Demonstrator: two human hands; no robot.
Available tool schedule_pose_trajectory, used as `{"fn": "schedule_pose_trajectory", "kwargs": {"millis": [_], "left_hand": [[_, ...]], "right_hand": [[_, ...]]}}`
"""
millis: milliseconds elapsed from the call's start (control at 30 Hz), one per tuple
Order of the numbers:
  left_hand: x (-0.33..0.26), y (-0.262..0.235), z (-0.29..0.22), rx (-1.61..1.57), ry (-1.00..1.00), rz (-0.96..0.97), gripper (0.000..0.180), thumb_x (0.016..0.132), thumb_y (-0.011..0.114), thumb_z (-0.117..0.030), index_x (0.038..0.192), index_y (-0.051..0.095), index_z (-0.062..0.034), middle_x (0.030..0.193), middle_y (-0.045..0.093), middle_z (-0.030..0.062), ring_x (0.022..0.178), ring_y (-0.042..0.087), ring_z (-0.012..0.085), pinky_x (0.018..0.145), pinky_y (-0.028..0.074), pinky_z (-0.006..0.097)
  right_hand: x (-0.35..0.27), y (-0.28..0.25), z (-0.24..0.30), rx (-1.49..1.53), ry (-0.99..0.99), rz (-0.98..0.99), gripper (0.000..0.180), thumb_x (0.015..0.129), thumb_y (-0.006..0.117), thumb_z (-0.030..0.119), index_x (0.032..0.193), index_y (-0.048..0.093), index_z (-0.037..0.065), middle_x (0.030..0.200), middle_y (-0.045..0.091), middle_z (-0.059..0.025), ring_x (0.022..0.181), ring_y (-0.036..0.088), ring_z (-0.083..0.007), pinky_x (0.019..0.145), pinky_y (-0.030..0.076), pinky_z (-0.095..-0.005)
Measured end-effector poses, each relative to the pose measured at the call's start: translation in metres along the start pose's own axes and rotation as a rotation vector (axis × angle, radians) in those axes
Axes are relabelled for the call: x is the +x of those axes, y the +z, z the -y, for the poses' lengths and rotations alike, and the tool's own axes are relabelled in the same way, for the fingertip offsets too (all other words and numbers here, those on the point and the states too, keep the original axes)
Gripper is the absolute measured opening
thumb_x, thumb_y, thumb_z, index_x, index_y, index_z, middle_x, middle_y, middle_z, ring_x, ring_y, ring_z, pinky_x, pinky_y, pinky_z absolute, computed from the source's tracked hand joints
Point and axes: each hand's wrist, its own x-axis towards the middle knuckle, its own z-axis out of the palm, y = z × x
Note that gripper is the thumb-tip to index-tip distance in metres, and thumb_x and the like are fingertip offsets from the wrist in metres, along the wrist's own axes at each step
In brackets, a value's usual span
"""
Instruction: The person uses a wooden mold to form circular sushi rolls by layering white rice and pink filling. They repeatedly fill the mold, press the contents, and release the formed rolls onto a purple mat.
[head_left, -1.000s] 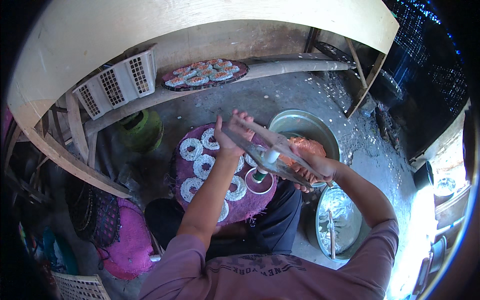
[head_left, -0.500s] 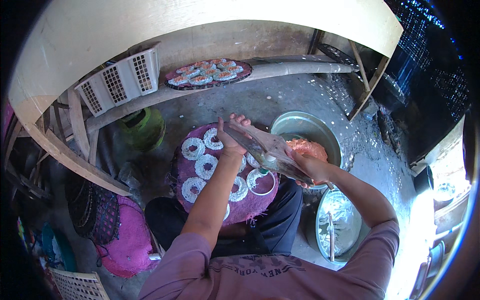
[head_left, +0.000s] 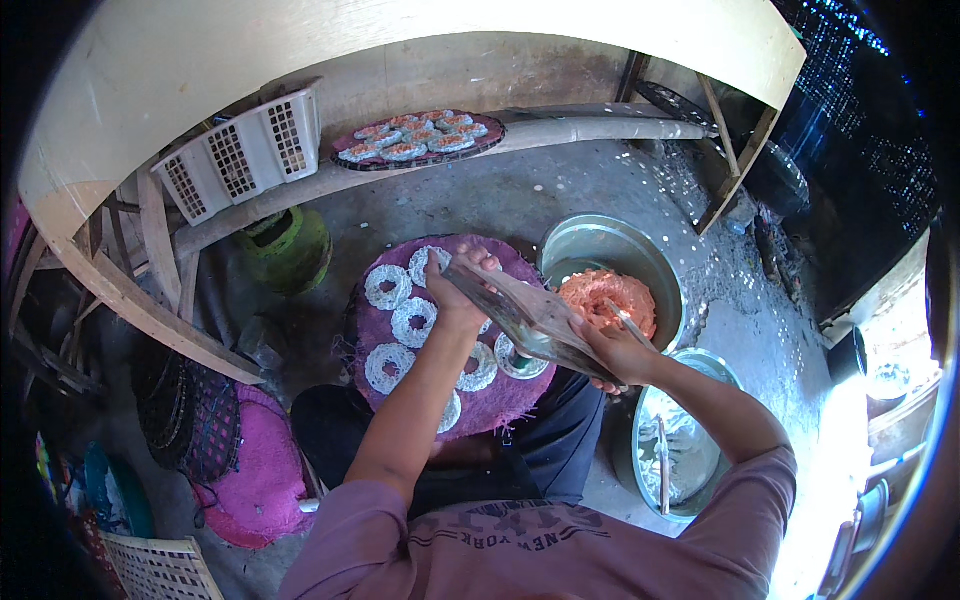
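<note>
A greyish, translucent piping bag [head_left: 540, 318] stretches slantwise between my two hands above a round tray [head_left: 500, 415] covered in purple cloth. My left hand [head_left: 462, 288] is closed round its upper left end. At the lower right end, my right hand [head_left: 612, 352] grips the bag with fingers wrapped round it. Beneath the bag, partly hidden, a white ring mould [head_left: 541, 370] rests on the cloth with white strands inside it. Several lacy white rings lie about the tray, among them one white ring [head_left: 388, 367] left of my left forearm. The bag's tip is mostly hidden.
Right of the tray stands a basin [head_left: 672, 262] with orange paste [head_left: 590, 300] and a stick. Nearer me is another basin [head_left: 722, 375] holding a whitish mix. A tray of topped rings [head_left: 418, 138] and a white crate [head_left: 240, 150] sit on the beam behind. A green gas cylinder [head_left: 290, 255] stands left.
The bag has dropped slightly and now covers more of the ring mould's upper side. My left hand has shifted a little down with it. The tray appears slightly farther right and up.
</note>
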Motion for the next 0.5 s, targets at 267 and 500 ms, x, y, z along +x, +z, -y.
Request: {"fn": "schedule_pose_trajectory", "kwargs": {"millis": [267, 500], "left_hand": [[0.033, -0.005, -0.028, -0.054, -0.056, 0.293, 0.045, 0.093, 0.044, -0.056, 0.075, 0.055, -0.0167, 0.069, 0.053, -0.0002, 0.066, 0.052, 0.0206, 0.065, 0.04, 0.039], [0.045, -0.028, -0.03, -0.154, -0.031, 0.449, 0.035, 0.095, 0.047, -0.047, 0.078, 0.062, -0.0202, 0.07, 0.057, -0.0046, 0.07, 0.058, 0.0177, 0.075, 0.043, 0.047]], "right_hand": [[0.022, -0.013, 0.011, 0.263, -0.098, 0.213, 0.086, 0.091, 0.025, 0.076, 0.104, 0.059, -0.002, 0.074, 0.064, -0.0173, 0.053, 0.064, -0.0217, 0.048, 0.053, -0.031], [0.092, 0.027, -0.028, 1.191, -0.329, 0.727, 0.073, 0.095, 0.038, 0.064, 0.135, 0.046, 0.003, 0.095, 0.066, -0.0204, 0.058, 0.064, -0.0206, 0.049, 0.053, -0.0262]]}}
